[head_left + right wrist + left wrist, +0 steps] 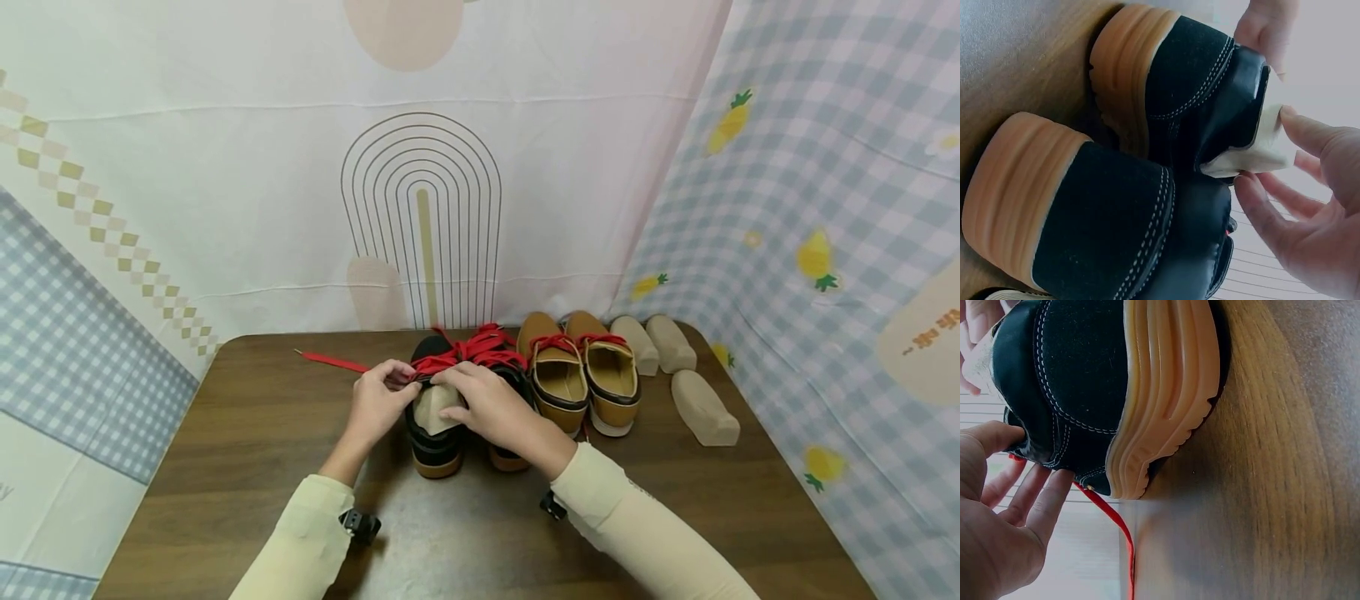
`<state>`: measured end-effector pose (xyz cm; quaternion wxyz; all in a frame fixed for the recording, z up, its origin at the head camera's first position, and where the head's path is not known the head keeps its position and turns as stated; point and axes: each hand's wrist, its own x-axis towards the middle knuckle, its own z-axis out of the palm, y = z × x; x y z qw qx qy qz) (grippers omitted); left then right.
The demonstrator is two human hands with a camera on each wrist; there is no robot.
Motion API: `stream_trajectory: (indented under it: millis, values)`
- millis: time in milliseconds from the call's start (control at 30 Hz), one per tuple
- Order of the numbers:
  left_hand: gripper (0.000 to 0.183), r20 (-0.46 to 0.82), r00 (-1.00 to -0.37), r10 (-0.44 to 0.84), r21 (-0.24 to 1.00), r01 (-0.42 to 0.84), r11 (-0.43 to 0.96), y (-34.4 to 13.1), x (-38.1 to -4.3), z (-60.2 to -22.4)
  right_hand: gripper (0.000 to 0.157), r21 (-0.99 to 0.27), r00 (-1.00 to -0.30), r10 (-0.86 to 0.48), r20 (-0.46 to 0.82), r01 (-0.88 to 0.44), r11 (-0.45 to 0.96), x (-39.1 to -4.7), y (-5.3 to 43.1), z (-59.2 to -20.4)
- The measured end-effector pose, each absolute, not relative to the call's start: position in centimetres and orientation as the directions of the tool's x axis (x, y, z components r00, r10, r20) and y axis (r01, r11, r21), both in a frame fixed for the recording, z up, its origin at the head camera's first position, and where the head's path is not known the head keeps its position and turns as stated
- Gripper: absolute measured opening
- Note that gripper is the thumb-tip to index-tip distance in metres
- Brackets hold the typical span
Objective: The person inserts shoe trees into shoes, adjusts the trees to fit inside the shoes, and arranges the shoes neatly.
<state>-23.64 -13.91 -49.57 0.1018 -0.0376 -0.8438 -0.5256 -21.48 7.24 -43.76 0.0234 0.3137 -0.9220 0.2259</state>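
A black shoe (437,452) with an orange-brown sole stands on the table, a beige shoe insert (433,410) lodged in its opening. My left hand (377,406) pinches the collar edge near the laces, thumb inside and fingers outside, as the left wrist view shows. Over the insert, my right hand (491,404) holds its top between thumb and fingers. Red laces (491,342) lie across the front of this shoe and its mate. The matching black shoe (1110,219) stands to the right, partly under my right forearm.
Two tan shoes (558,412) with red laces stand right of the black pair. Farther right, several loose beige inserts (703,408) lie on the wooden table (247,467). One red lace end (333,361) stretches left across it. Patterned cloth (262,192) hangs behind.
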Motion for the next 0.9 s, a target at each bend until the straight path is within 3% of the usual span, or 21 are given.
stream_trajectory:
  millis: [633, 900]
  values:
    - [0.013, 0.192, -0.98, -0.044, 0.884, 0.153, 0.441, -13.8, -23.5, -49.3, 0.041, -0.401, -0.804, -0.541, 0.249, -0.594, 0.698, -22.0, 6.3, -45.2]
    - [0.013, 0.194, -0.98, -0.04, 0.873, 0.154, 0.462, -13.9, -23.6, -49.4, 0.04, -0.345, -0.794, -0.524, 0.308, -0.607, 0.716, -21.9, 5.8, -46.0]
